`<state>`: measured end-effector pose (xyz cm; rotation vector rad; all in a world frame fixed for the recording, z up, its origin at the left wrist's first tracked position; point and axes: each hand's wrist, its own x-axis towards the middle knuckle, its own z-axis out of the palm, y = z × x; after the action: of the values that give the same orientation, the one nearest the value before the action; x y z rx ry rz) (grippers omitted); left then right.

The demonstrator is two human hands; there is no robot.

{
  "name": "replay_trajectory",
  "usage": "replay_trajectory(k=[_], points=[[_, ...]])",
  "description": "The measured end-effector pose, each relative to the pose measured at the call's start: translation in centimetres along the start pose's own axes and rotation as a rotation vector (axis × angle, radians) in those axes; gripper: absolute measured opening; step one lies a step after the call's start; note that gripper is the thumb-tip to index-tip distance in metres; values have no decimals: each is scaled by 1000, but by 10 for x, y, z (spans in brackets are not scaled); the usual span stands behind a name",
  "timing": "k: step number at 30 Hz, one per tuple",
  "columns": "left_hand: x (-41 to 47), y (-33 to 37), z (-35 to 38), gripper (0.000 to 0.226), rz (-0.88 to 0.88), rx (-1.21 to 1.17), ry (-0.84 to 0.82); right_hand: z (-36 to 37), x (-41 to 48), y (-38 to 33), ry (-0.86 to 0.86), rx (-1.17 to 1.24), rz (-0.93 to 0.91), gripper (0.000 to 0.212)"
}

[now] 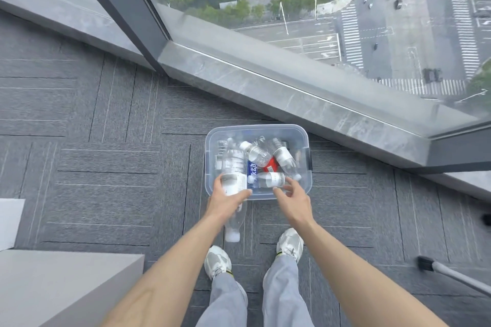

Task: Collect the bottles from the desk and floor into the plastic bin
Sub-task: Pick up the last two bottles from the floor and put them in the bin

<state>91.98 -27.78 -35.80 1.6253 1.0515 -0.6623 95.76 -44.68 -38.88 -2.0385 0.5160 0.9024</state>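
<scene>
Left hand [228,199] grips a large clear bottle [235,183] round its labelled middle. Long axis runs near-to-far: white cap end points back toward the feet, base end reaches out over the left side of the plastic bin [265,128]. The bottle is thus already partly above the opening, and the left hand is the nearer to the drop spot. My reading is that a short push forward and a release should do it.

Right hand [292,199] is spread and holds nothing. It hovers at the bin's near rim, just above a small water bottle [271,179] lying crosswise inside.

The bin holds several small bottles jumbled at angles, a blue-labelled bottle [252,171] among them. Room is left along the left wall, though the long bottle may come to rest on top of the heap.

The bin sits on grey carpet tiles [106,167], near a stone window sill [292,93]. Desk corner [66,273] shows at lower left.
</scene>
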Motion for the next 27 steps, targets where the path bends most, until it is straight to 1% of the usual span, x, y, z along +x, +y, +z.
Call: replay_trajectory(k=[4,8,11,14,16,19,21,24,25,27], points=[[6,12,9,102,-34,16,-24,-10,-7,4,32,48,14,59],[31,21,30,96,-58,75,-55,-17,0,18,43,68,29,54],[56,30,56,93,-55,101,-101,-27,17,34,48,50,44,54],[90,36,88,100,-53,137,-130,-40,43,54,69,23,59,55],[120,36,112,102,-56,143,-114,-49,65,67,86,6,64,54],[163,35,145,93,-26,179,-63,-61,101,85,115,-26,47,51],[189,33,163,94,-15,178,-37,-65,121,95,128,-47,35,49],[207,29,178,94,15,195,25,-70,138,100,135,-41,46,45],[207,28,180,88,21,197,54,-70,140,99,133,-33,46,45],[198,28,178,71,70,172,128,-72,138,93,116,-23,34,43]])
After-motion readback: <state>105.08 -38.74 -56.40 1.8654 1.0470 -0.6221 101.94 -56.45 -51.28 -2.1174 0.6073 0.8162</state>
